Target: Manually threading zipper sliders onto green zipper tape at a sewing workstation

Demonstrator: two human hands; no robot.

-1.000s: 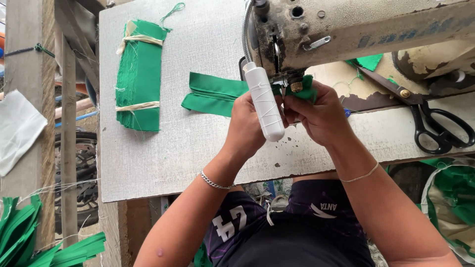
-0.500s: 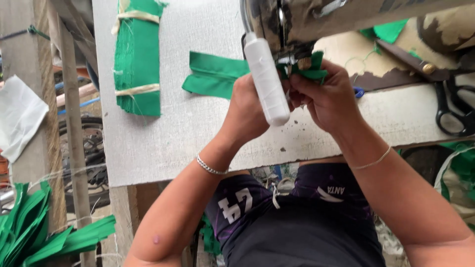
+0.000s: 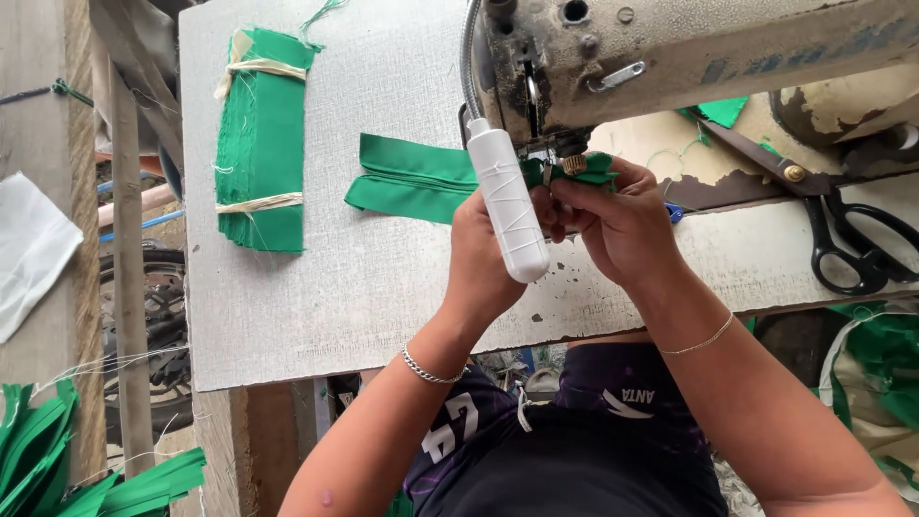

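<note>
Fingers of both my hands meet at the needle of the old sewing machine, pinching a small green fabric piece right under the presser foot. My left hand comes in from the near side of the head, closed around the near edge of the cloth, though the white tube lamp hanging in front hides most of its fingertips, so how tight that pinch is I cannot tell. My right hand is curled, thumb and forefinger shut on the fabric just below the brass screw, the other fingers folded under.

To do this well, I judge the cloth wants to lie flat and square under the foot, edges lined up, with my fingertips kept beside the needle path and not in it. Light, even tension from both sides should stop it bunching.

Both wrists are bent upward, forearms rising from my lap over the table's near edge, elbows apart. A chain bracelet sits on the left wrist, a thin one on the right.

The long tail of green fabric strip trails away to the left of the machine across the grey tabletop. Farther left lies a tied bundle of green pieces. Black scissors rest well off to my right.
</note>
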